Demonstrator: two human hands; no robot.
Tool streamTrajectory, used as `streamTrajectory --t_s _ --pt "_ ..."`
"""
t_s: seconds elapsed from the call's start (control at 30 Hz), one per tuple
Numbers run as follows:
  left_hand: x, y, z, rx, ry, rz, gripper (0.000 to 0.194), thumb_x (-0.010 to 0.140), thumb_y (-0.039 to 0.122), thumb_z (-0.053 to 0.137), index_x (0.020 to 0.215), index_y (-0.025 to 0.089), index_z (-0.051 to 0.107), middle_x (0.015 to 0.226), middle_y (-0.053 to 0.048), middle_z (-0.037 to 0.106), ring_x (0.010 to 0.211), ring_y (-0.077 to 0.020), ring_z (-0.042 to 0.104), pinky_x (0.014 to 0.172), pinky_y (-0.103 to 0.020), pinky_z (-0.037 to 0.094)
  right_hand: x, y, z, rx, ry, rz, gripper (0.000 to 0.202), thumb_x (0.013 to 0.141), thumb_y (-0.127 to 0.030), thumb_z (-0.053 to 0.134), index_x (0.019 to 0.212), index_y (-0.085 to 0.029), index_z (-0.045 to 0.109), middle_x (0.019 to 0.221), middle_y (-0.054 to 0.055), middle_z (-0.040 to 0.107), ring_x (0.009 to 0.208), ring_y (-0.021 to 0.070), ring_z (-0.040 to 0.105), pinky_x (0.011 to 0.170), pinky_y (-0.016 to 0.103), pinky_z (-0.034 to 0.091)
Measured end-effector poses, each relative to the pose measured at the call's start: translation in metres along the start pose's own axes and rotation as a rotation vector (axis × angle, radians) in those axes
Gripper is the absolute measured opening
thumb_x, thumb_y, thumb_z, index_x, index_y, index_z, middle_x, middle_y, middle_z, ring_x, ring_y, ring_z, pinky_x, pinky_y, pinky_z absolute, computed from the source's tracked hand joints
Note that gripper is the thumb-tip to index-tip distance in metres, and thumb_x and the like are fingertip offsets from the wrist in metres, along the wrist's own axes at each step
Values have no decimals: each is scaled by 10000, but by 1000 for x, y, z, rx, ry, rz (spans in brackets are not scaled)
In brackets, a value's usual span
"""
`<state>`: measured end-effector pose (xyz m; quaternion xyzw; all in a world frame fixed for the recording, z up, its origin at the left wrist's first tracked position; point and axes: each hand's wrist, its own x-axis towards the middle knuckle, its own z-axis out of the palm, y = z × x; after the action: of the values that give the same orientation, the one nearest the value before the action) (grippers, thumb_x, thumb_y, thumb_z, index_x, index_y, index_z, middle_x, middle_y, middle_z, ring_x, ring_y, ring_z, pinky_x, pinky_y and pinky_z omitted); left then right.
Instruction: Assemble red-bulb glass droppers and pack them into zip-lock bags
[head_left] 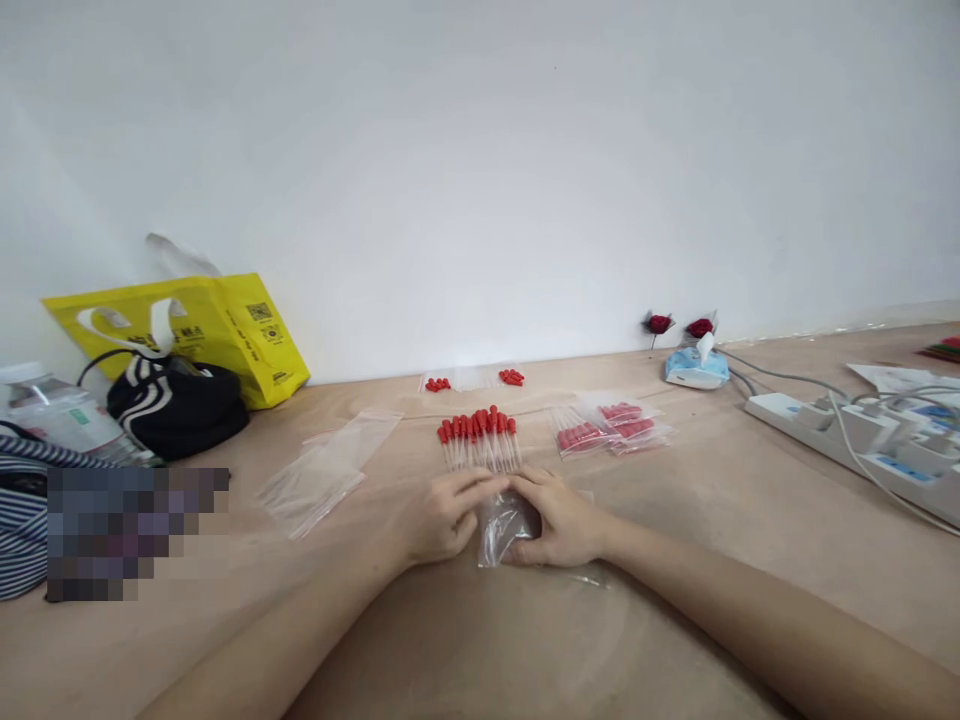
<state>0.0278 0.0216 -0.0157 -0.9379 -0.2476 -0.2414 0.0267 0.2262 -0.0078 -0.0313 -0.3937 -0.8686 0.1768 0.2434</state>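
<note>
A clear plastic bag [499, 530] lies on the table between my hands. My right hand [559, 520] is curled round its right side, thumb and fingers on the plastic. My left hand [450, 515] has its fingers bent, the fingertips meeting those of my right hand at the bag's top edge. Just beyond my fingers stands a row of several red-tipped clear sticks [480, 428]. Farther back, small red pieces [438, 384] and more red pieces [511, 377] rest on clear plastic. Filled clear bags with red pieces [626, 420] lie to the right, flat clear bags [322, 480] to the left.
At the left are a yellow bag [255, 350], a black pouch [180, 410], a plastic bottle [60, 415] and striped cloth [22, 530]. At the right are a tissue pack [697, 370], dark red flowers [658, 323] and a white power strip [847, 440] with cables.
</note>
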Motion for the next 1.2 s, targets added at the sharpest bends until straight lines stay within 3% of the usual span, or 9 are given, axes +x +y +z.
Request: streamTrajectory --t_s 0.07,0.1,0.17,0.37,0.57,0.83,1.0,1.13,1.2 --pt "12 -13 -5 -55 -31 -447 378 656 53 475 1003 178 555 857 -8 647 766 -121 602 718 -203 464 -3 2 -3 5 -29 -62 786 561 -475 665 1230 -152 407 1229 123 446 1099 258 411 926 411 291" --pt "20 -21 -5 -31 -9 -587 319 677 79 471 968 164 569 797 -8 647 720 -127 603 687 -214 464 -4 3 -4 5 -49 -96 803 563 -488 662 1243 -158 394 1245 120 435 1111 256 403 938 411 276" --pt "39 -38 -3 3 7 -735 149 708 182 499 802 139 606 688 -28 640 646 -164 602 604 -248 460 -6 4 -7 9 -102 -169 813 568 -499 658 1257 -171 379 1237 108 451 1111 244 410 955 403 251" --pt "87 -77 24 6 -22 -1002 301 743 429 554 699 138 616 749 -67 649 782 -222 603 677 -301 451 -7 6 -11 22 -184 -275 829 575 -513 652 1279 -198 350 1219 94 476 1108 230 423 969 396 216" --pt "100 -86 36 -86 -36 -1089 268 849 260 498 1092 149 495 1081 -70 534 904 -191 559 748 -380 474 -7 8 -11 33 -176 -265 831 576 -526 648 1282 -209 343 1223 93 472 1113 242 417 964 405 212" --pt "93 -81 6 -301 260 -1020 229 844 272 495 1015 126 535 1009 -70 569 851 -185 571 713 -345 478 -7 9 -8 25 -159 -257 826 566 -544 645 1265 -198 373 1207 91 481 1100 233 425 962 400 223" --pt "45 -66 -24 -505 546 -923 163 830 305 427 884 155 462 723 -12 610 583 -101 558 529 -209 433 -8 8 -9 17 -159 -215 805 588 -549 628 1263 -184 384 1210 108 471 1101 243 420 951 402 247" --pt "-10 -35 -30 -674 624 -879 259 746 377 510 891 185 413 638 30 593 495 -88 527 481 -204 427 -9 6 -9 12 -165 -202 787 602 -542 622 1262 -182 385 1210 109 469 1102 245 419 950 400 251" --pt "-31 -20 -28 -926 664 -918 341 641 386 625 848 172 460 613 30 590 493 -87 521 473 -197 424 -9 6 -9 12 -167 -196 780 606 -537 621 1262 -186 384 1214 107 467 1107 246 414 950 403 252"
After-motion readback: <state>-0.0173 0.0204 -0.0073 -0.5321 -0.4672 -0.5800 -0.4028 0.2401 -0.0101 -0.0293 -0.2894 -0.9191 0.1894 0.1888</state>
